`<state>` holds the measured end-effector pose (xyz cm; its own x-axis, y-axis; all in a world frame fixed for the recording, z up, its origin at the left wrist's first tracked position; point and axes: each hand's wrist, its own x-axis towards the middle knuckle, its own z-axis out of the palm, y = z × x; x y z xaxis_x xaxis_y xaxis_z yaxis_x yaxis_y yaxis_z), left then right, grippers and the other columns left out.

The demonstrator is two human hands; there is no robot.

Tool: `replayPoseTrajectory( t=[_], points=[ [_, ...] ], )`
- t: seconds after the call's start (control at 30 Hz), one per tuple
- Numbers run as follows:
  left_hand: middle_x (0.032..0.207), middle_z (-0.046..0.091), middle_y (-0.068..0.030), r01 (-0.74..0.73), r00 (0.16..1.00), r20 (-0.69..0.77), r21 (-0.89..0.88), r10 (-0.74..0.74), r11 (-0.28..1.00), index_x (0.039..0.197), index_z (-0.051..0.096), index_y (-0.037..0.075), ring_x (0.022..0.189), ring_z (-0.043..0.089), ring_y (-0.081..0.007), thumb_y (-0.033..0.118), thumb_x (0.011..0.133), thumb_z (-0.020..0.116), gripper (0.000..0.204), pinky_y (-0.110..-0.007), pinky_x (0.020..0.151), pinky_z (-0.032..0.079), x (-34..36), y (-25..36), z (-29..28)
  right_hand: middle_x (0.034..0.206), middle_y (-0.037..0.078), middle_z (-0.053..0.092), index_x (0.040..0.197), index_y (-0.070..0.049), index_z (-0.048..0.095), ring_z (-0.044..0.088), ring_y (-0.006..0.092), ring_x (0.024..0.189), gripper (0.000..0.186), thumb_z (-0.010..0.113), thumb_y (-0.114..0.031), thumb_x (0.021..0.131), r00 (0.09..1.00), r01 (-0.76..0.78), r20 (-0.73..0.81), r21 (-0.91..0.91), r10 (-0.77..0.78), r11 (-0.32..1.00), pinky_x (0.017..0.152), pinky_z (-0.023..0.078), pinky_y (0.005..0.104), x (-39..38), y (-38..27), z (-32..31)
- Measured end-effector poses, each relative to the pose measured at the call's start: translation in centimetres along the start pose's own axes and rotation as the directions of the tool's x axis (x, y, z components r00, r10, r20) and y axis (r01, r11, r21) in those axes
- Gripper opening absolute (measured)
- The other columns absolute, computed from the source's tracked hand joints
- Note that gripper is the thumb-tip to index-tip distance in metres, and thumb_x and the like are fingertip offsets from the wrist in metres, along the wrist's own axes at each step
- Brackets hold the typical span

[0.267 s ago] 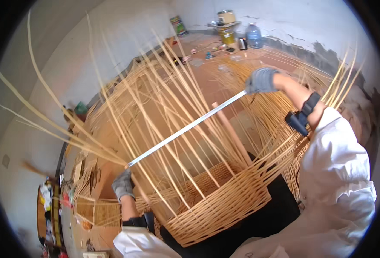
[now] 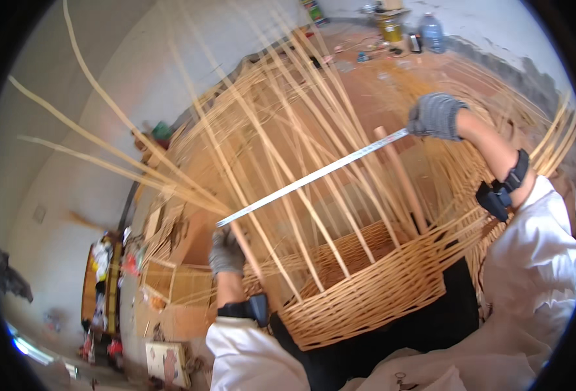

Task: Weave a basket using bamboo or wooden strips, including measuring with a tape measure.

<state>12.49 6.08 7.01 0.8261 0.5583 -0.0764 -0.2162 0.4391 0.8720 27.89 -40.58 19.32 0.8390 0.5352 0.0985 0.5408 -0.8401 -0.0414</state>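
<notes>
A pale measuring tape is stretched across upright canes over a partly woven wicker basket, which rests on a black surface. My gloved right hand is closed on the tape's upper-right end, beside the top of a wooden post. My gloved left hand is curled at the lower-left end, around the tape and the top of another post; its fingertips are partly hidden. Long canes fan out from the basket toward the upper left and right.
Loose canes and scraps cover the floor behind the basket. A water jug and yellow bucket stand by the far wall. At left are a cluttered wooden shelf, a cardboard box and pale walls.
The basket, tape and both hands have shifted rightward and somewhat upward in the picture, along with the background. The tape remains stretched between my hands.
</notes>
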Motion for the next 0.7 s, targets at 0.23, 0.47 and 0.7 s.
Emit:
replayPoseTrajectory(
  t=[0.23, 0.47, 0.7],
  points=[
    [0.076, 0.059, -0.0097, -0.058, 0.962, -0.147, 0.710, 0.228, 0.702, 0.093, 0.056, 0.003, 0.064, 0.056, -0.0211, 0.044, 0.083, 0.043, 0.044, -0.033, 0.057, 0.047, -0.3, 1.1, 1.9, 0.067, 0.013, 0.058, 0.072, -0.010, 0.063, 0.055, 0.0291, 0.059, 0.021, 0.052, -0.028, 0.070, 0.990, -0.134, 0.030, -0.050, 0.136, 0.990, 0.055, 0.044, 0.0381, 0.0, -0.3, -0.7],
    [0.067, 0.057, -0.0078, -0.080, 0.968, -0.141, 0.612, 0.209, 0.787, 0.084, 0.059, 0.000, 0.054, 0.053, -0.0157, 0.025, 0.078, 0.058, 0.026, -0.027, 0.046, 0.044, 0.6, 2.6, 1.4, 0.067, 0.011, 0.060, 0.077, -0.013, 0.065, 0.057, 0.0247, 0.060, 0.017, 0.058, -0.025, 0.067, 0.999, 0.036, -0.038, 0.037, -0.034, 0.999, 0.057, 0.044, 0.0342, 1.6, 3.4, 1.0],
    [0.078, 0.057, -0.0058, -0.314, 0.909, -0.052, 0.568, 0.414, 0.761, 0.104, 0.053, 0.003, 0.061, 0.053, -0.0119, 0.031, 0.085, 0.047, 0.035, -0.024, 0.052, 0.045, -2.5, 0.9, 4.5, 0.067, 0.008, 0.061, 0.076, -0.013, 0.065, 0.058, 0.0215, 0.059, 0.014, 0.057, -0.022, 0.069, 0.977, 0.178, -0.130, 0.062, -0.169, 0.982, 0.056, 0.044, 0.0319, 1.7, 5.2, 2.4]
  ],
)
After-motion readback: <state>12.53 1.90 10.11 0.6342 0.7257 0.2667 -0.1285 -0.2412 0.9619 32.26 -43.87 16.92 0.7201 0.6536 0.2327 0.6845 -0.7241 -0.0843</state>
